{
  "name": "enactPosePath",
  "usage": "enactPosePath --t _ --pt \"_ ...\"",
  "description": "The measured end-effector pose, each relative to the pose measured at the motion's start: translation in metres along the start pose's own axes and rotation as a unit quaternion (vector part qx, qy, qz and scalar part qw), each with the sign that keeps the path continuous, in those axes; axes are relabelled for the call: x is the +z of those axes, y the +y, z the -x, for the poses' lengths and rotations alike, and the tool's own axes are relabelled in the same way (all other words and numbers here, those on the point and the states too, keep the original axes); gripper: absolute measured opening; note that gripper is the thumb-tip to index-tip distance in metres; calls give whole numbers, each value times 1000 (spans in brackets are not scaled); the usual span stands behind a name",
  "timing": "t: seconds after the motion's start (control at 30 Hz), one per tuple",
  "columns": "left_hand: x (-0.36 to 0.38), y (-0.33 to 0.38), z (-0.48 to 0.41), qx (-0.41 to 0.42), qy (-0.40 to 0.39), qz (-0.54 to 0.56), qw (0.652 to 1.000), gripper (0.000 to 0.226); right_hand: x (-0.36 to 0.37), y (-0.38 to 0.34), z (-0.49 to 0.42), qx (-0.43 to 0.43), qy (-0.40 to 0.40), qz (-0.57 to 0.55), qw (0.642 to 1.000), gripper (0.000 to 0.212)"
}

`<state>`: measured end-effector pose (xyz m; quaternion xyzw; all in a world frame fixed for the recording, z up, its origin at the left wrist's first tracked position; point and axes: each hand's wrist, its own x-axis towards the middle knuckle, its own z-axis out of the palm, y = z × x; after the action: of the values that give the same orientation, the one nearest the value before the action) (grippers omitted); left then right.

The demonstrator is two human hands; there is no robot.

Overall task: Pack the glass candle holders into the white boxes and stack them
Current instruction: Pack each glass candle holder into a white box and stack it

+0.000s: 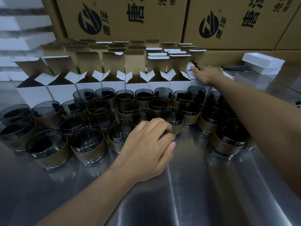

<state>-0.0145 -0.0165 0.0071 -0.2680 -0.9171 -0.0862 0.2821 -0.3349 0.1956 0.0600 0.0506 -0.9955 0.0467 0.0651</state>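
Note:
Several smoked-glass candle holders [88, 144] with brown sleeves stand crowded on the steel table [195, 185]. Behind them runs a row of white boxes [112, 84] with their top flaps open, and more open boxes stand further back. My left hand [149, 147] is curled over a holder at the front of the cluster, fingertips pinching its dark rim; the hand hides most of that holder. My right hand [206, 74] reaches far right and lies on top of the end white box [193, 82], one fingertip at its flap. Its thumb is hidden.
Large brown printed cartons [130, 17] form a wall behind the boxes. A white foam block [262, 64] lies at the back right, next to a small dark object [232, 68]. Stacked white foam pieces [24, 22] fill the far left.

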Motion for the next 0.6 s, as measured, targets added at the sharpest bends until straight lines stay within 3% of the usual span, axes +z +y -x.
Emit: enactPosePath --t 0.37,0.47,0.6 --pt "2 -2 0 8 -4 -16 1000 35 -1 -3 -9 19 -21 22 999 88" --pt "2 -2 0 10 -6 -20 1000 36 -1 -5 -5 16 1 9 1000 86" --pt "2 -3 0 12 -4 -22 1000 36 -5 -7 2 1 87 -41 995 74"
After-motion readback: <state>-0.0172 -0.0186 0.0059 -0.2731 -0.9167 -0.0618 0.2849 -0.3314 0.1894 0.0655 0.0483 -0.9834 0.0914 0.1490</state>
